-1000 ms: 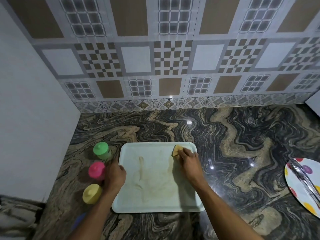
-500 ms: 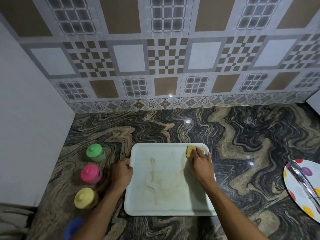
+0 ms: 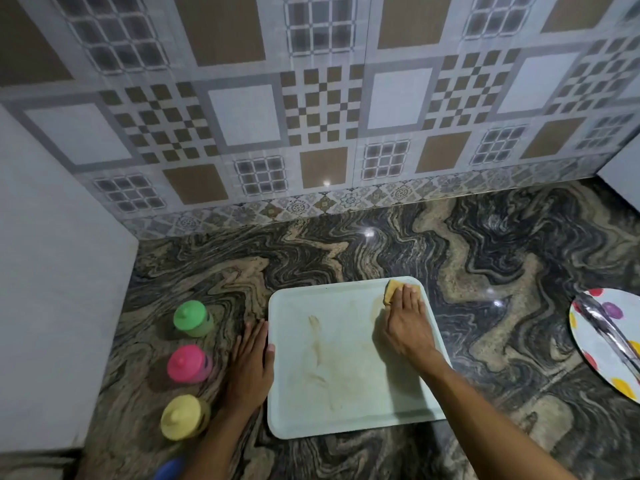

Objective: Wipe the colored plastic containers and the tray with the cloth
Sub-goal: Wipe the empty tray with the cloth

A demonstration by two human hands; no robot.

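Fingers straight and together, my right hand (image 3: pixel 407 327) presses the cloth (image 3: pixel 392 293) into the upper-right corner of the tray (image 3: pixel 346 410). My left hand (image 3: pixel 251 365) lies flat, thumb touching its left rim.

Bare surface (image 3: pixel 346 251) lies open behind the tray (image 3: pixel 346 410); three containers (image 3: pixel 188 363) crowd its left, a plate (image 3: pixel 588 351) at far right

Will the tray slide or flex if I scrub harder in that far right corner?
The tray looks like thin, light plastic on a glossy counter, so it probably slides; the left hand rests against its left edge. Its raised rim likely keeps it fairly stiff, with slight flex.
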